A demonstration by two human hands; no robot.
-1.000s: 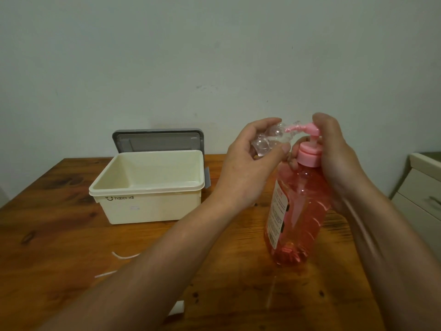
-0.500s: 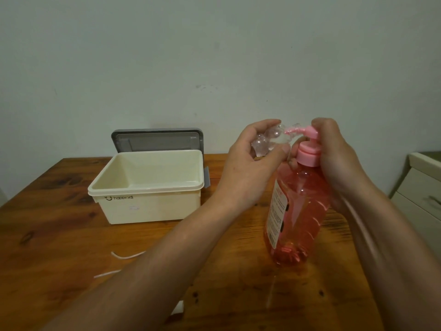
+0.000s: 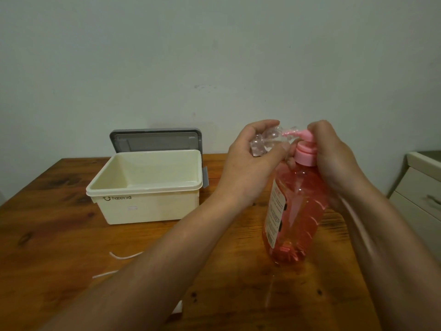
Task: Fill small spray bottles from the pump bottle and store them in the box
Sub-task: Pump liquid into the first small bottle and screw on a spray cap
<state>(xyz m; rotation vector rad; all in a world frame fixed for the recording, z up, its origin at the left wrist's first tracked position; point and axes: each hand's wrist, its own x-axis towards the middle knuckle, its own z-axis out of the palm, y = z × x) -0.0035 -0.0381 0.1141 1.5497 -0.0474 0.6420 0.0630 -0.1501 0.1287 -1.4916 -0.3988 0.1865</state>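
Your left hand point(image 3: 250, 163) was wrapped around a small clear spray bottle point(image 3: 265, 142), thumb underneath and fingers curled over the top, holding it on its side with the open neck against the pink spout. Your right hand point(image 3: 334, 158) sat on the pump head point(image 3: 306, 135) of the pump bottle point(image 3: 296, 211), closed over it, the palm also against the bottle's shoulder.

The little bottle looked like thin, bumpy clear plastic: light, likely easy to dent, and slick if liquid ran down it. A grip round the body near the neck seemed the safest hold. No liquid level could be made out inside it.

The pump bottle was tall, ribbed, translucent pink, nearly full, so probably heavy and stable; it stood on the wooden table point(image 3: 59, 235).

The cream plastic box point(image 3: 143, 206) stood well to the left, nothing showing inside it, its grey lid point(image 3: 155, 142) propped behind. Two thin white strips point(image 3: 124, 256) lay near your forearm.
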